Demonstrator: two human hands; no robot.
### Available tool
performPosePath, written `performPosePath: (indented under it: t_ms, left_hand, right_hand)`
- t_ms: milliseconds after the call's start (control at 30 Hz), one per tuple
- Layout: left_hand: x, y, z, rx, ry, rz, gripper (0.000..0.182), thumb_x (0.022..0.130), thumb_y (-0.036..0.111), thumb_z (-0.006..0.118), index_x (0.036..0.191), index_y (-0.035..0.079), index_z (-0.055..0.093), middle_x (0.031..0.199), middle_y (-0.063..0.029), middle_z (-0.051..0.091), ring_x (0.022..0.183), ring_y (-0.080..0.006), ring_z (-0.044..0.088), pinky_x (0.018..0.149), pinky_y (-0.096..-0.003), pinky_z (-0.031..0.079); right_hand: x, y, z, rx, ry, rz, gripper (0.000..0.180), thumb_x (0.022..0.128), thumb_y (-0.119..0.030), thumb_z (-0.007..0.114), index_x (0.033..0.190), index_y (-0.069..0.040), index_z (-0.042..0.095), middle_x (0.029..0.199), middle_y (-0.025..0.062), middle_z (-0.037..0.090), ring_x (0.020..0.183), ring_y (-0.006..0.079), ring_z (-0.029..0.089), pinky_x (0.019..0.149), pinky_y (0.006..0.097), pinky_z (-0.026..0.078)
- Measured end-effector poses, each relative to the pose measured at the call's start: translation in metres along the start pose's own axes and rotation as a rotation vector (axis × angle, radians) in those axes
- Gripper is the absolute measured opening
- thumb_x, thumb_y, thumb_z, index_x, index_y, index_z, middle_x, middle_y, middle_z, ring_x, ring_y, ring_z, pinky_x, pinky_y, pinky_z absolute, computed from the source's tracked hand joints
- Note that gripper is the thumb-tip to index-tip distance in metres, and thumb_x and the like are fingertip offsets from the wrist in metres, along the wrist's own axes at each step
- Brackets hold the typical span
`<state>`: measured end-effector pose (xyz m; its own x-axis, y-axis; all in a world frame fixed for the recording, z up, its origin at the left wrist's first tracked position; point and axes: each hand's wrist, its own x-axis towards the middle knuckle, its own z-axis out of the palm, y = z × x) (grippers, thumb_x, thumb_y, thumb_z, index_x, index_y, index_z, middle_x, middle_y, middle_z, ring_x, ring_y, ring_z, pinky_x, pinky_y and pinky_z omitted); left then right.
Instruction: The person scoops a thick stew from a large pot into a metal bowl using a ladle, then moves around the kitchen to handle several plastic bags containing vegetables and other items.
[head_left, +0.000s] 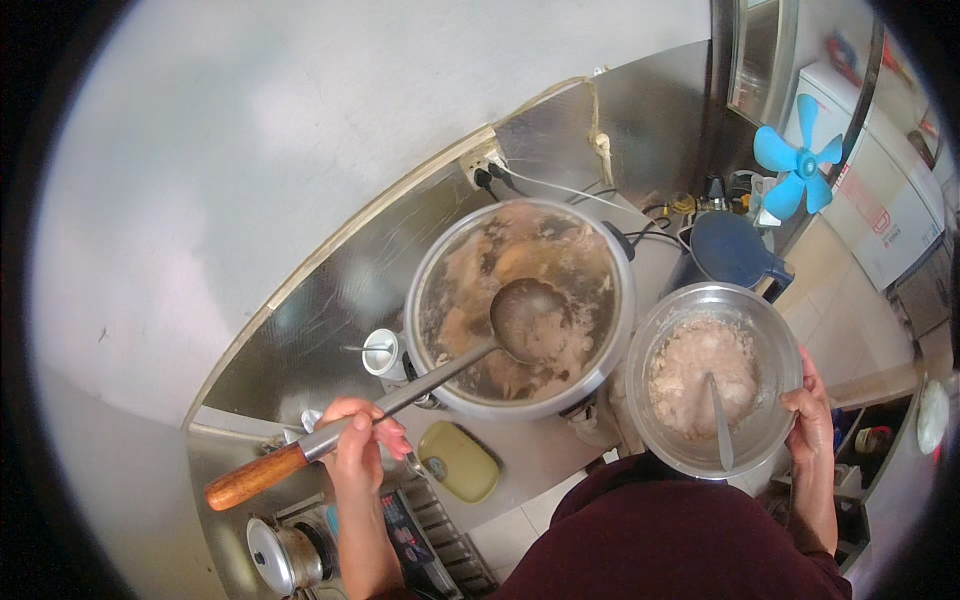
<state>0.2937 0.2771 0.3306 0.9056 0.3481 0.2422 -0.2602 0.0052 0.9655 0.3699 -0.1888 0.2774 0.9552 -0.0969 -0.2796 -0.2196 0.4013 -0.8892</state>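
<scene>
My left hand (362, 439) grips the steel shank of a large skimmer ladle (405, 393) just ahead of its wooden handle. The round bowl of the ladle rests at the surface of cloudy liquid in a big metal pot (418, 289). Brownish foam and pale pieces, too unclear to name, float around it. With my right hand (811, 416) I hold a steel mixing bowl (640, 382) by its right rim, beside the pot. Pinkish-beige foamy matter (694, 375) fills part of this bowl, and a metal spoon (720, 427) leans in it.
Right of the pot stand a blue electric kettle (731, 247) and a blue-bladed fan (806, 163). Cords run to a wall socket (480, 161). A white cup (382, 361) stands left of the pot, a green tray (469, 465) in front. A lidded saucepan (274, 559) sits lower left.
</scene>
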Motion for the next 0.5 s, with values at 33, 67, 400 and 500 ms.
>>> performPosePath:
  t_ms: [33,67,400,500]
  left_hand:
    - [0.0008,-0.0002,0.0011,0.001,-0.010,0.001,0.024,0.089,0.020,0.060,0.089,-0.003,0.054,0.067,-0.0183,0.062,0.047,-0.0225,0.059,0.040,-0.0292,0.048]
    - [0.0017,-0.0013,0.0015,0.026,-0.011,0.001,0.025,0.089,0.022,0.060,0.088,-0.002,0.054,0.065,-0.0181,0.061,0.045,-0.0231,0.058,0.038,-0.0295,0.048]
    - [-0.0016,-0.0060,0.0011,0.020,-0.095,0.024,0.025,0.087,0.018,0.061,0.087,-0.006,0.055,0.067,-0.0214,0.061,0.048,-0.0242,0.060,0.041,-0.0313,0.050]
    - [-0.0040,-0.0067,0.0035,0.009,-0.097,0.008,0.026,0.087,0.018,0.062,0.087,-0.007,0.055,0.067,-0.0214,0.061,0.048,-0.0246,0.060,0.042,-0.0316,0.050]
  right_hand:
    - [-0.0004,0.0007,-0.0008,-0.005,0.000,-0.002,0.075,0.061,0.004,0.051,0.135,-0.003,0.044,0.119,0.0074,0.059,0.100,0.0151,0.060,0.085,0.0254,0.050]
    - [-0.0007,0.0014,-0.0021,-0.010,0.001,-0.003,0.075,0.061,0.004,0.051,0.135,-0.003,0.043,0.119,0.0074,0.059,0.100,0.0151,0.060,0.086,0.0254,0.050]
    - [-0.0049,0.0069,-0.0050,0.013,0.006,-0.035,0.075,0.061,0.004,0.052,0.135,-0.002,0.043,0.120,0.0086,0.058,0.103,0.0163,0.059,0.090,0.0275,0.049]
    - [-0.0058,0.0066,-0.0059,0.014,0.008,-0.024,0.075,0.061,0.005,0.052,0.135,-0.003,0.043,0.121,0.0092,0.058,0.103,0.0170,0.060,0.091,0.0285,0.049]
